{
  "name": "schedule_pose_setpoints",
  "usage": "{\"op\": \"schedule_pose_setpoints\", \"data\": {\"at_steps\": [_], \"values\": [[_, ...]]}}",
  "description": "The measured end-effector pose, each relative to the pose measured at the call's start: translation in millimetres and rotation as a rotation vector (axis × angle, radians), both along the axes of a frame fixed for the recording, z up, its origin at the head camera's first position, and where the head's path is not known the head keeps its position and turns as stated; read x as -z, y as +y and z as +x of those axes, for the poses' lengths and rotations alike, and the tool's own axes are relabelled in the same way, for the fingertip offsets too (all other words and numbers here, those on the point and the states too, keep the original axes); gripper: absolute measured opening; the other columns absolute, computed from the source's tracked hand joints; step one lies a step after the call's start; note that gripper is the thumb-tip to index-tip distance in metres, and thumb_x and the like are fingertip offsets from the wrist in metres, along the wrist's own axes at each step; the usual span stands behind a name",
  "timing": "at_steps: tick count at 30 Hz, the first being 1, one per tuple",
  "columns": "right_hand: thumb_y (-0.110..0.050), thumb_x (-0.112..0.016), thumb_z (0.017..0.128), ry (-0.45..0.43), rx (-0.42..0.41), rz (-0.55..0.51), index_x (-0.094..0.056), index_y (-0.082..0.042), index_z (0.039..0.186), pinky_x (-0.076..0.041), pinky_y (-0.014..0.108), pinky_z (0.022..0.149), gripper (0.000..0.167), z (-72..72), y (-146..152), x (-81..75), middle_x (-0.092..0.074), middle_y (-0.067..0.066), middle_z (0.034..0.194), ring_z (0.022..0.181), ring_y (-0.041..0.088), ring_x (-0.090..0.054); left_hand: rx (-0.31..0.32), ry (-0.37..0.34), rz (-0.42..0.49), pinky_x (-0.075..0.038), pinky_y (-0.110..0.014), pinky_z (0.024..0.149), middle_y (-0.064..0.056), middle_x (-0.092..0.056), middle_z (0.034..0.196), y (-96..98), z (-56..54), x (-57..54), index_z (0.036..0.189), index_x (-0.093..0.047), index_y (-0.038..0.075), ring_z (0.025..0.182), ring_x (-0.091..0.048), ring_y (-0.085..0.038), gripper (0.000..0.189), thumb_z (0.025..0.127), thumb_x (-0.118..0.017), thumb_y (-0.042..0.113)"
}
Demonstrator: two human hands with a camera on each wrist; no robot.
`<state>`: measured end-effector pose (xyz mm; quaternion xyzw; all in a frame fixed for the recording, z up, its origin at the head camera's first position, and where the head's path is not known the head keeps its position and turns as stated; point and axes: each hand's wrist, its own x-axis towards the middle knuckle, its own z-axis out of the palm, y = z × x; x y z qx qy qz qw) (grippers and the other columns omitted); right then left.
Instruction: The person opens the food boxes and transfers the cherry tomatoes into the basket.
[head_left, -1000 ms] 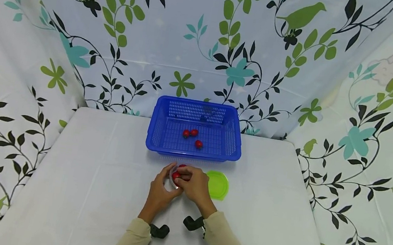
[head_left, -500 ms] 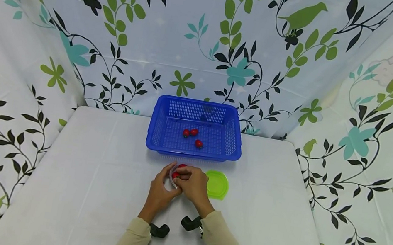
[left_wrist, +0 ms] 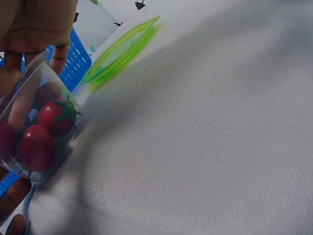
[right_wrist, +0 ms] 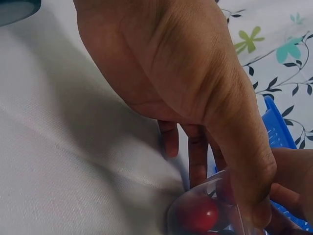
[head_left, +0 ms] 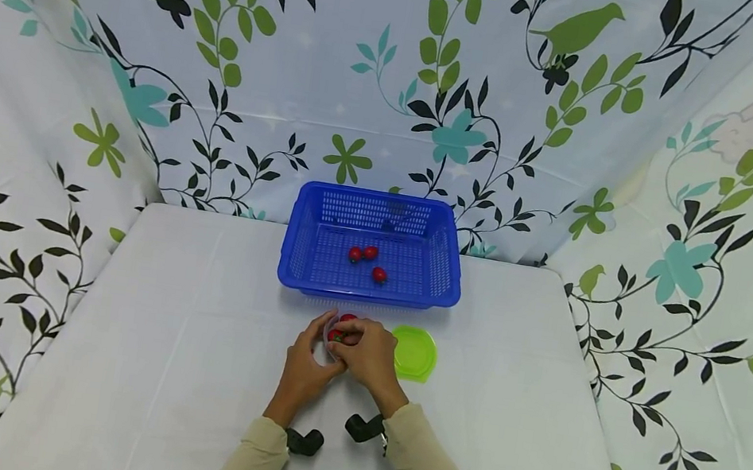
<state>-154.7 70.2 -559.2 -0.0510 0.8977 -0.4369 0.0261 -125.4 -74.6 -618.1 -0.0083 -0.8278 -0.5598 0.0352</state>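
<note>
Sleeves [head_left: 437, 468], beige, two: nearest us, each with a black wrist mount [head_left: 305, 442] just beyond the cuff.

Left hand [head_left: 309, 370]: thumb and fingers curved in a wide C, gripping the clear cup [left_wrist: 58, 164] from its side. We would keep this hold snug but light, since a thin plastic wall likely flexes.

Right hand [head_left: 370, 355]: fingers bent and drawn together at the cup's mouth; we cannot tell whether they pinch a tomato or only touch one. Best practice, as we judge it: nudge each fruit low with the fingertips, without squeezing.

Tomatoes in the cup [left_wrist: 38, 149], small, red: several; one shows its green calyx through the wall. We would turn stems inward so that none props above the rim.

Green lid [head_left: 414, 353]: on the white tabletop [head_left: 205, 372], just beside the right hand, well placed out of the fingers' way.

Blue basket [head_left: 368, 296]: beyond the hands, holding three loose tomatoes [head_left: 380, 275].

Printed cloth [head_left: 280, 101]: farthest, hanging behind, patterned with leaves and birds.
</note>
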Motion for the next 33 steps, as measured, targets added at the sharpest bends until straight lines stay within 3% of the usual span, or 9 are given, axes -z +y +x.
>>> {"op": "schedule_pose_setpoints", "data": {"at_steps": [4, 10, 15, 24, 33], "values": [[-0.017, -0.089, 0.083, 0.005, 0.011, -0.015, -0.085, -0.016, 0.104, -0.059, 0.031, 0.073, 0.022, 0.5, 0, 0.8, -0.08, -0.002, 0.09, 0.083, 0.011, -0.073, -0.002, -0.007, -0.003, -0.035, -0.068, 0.116, -0.005, -0.062, 0.153, -0.8, -0.1, 1.1, 0.159, -0.046, 0.039, 0.139, -0.055, -0.036, 0.085, 0.085, -0.086, 0.027], [-0.015, -0.086, 0.084, 0.009, 0.014, -0.099, -0.085, -0.014, 0.105, -0.06, 0.026, 0.067, 0.021, 1.9, 2, 2.3, -0.081, 0.004, 0.098, 0.084, 0.014, -0.075, -0.004, -0.015, -0.009, -0.028, -0.073, 0.118, -0.005, -0.06, 0.154, 0.3, 0.1, 0.8, 0.159, -0.046, 0.039, 0.139, -0.055, -0.036, 0.084, 0.085, -0.086, 0.031], [-0.015, -0.085, 0.085, -0.006, 0.018, -0.146, -0.085, -0.013, 0.107, -0.061, 0.026, 0.072, 0.022, 2.7, 5, 1.9, -0.081, 0.005, 0.105, 0.088, 0.015, -0.075, -0.011, -0.022, -0.018, -0.026, -0.073, 0.118, -0.005, -0.059, 0.156, 1.0, 0.0, -0.6, 0.158, -0.047, 0.039, 0.139, -0.055, -0.036, 0.084, 0.085, -0.088, 0.035], [-0.013, -0.082, 0.09, 0.045, 0.021, -0.185, -0.083, -0.012, 0.114, -0.063, 0.04, 0.087, 0.024, 0.7, 16, -5.8, -0.08, 0.005, 0.109, 0.097, 0.02, -0.075, -0.004, -0.009, -0.005, -0.02, -0.076, 0.12, -0.002, -0.054, 0.161, 0.6, -1.8, -0.8, 0.159, -0.048, 0.033, 0.148, -0.049, -0.036, 0.085, 0.085, -0.09, 0.038], [-0.016, -0.08, 0.095, 0.019, -0.025, -0.242, -0.082, -0.016, 0.119, -0.06, 0.05, 0.096, 0.024, -1.9, 28, -18.2, -0.08, 0.003, 0.113, 0.11, 0.031, -0.072, 0.003, -0.02, 0.018, -0.033, -0.065, 0.123, -0.004, -0.057, 0.158, 1.4, -1.8, -1.5, 0.158, -0.047, 0.036, 0.146, -0.053, -0.033, 0.087, 0.083, -0.091, 0.037]]}}
